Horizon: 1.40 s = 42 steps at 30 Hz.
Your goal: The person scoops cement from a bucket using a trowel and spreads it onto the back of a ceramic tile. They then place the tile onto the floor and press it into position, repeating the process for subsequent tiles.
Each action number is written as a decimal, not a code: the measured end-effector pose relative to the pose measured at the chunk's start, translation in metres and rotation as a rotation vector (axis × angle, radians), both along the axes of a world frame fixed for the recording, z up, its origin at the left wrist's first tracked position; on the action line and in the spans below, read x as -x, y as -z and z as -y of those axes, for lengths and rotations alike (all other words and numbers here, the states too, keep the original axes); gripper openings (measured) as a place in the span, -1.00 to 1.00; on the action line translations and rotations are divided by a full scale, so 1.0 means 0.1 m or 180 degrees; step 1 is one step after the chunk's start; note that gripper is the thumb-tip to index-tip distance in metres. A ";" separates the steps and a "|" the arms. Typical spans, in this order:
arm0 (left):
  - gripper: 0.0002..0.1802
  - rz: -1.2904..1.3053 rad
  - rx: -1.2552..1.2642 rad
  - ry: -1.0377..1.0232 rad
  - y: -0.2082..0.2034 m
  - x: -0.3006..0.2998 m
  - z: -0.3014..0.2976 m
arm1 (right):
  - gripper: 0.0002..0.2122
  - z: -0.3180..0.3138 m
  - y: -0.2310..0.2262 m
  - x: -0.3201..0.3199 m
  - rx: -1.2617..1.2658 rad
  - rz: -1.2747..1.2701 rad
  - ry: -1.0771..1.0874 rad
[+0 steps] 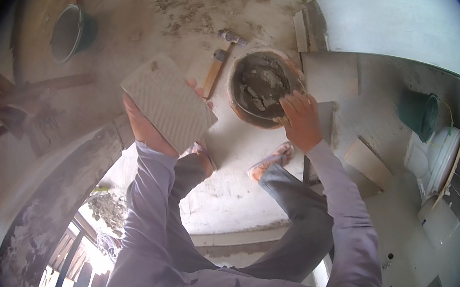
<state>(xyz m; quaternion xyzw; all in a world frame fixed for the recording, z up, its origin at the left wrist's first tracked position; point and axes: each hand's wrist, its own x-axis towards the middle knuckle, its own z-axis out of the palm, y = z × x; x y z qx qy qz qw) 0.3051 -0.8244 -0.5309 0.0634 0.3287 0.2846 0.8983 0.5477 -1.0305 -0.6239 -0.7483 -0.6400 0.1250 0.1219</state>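
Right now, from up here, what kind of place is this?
Probably a room being built or fixed up: there's a ridged tile, a tub of grey, mortar-like paste, and a dirty, blotchy floor.

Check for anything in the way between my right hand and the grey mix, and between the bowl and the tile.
Nothing visible blocks your right hand from the grey mix: its fingers are at the right rim of the bowl. Between the bowl and the tile, a wooden-handled tool lies on the floor.
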 end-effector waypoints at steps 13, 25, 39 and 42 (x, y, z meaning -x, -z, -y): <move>-0.03 0.0395 -0.0949 -0.0088 0.69 -0.89 -1.14 | -0.89 -0.52 0.02 -0.11 -0.0011 -0.0733 -0.0163; -0.20 0.0962 -0.0596 -0.0239 0.97 -0.93 -1.39 | -0.87 -0.97 -0.03 -0.07 -0.0043 -0.0074 0.0088; -0.04 0.1009 -0.1071 -0.0668 0.94 -0.36 -1.87 | -0.73 -1.70 -0.36 -0.06 0.1105 0.0482 0.0961; -0.04 0.1150 -0.1035 -0.0659 1.00 -0.45 -1.93 | -0.70 -1.69 -0.06 -0.19 0.1013 0.0134 0.0392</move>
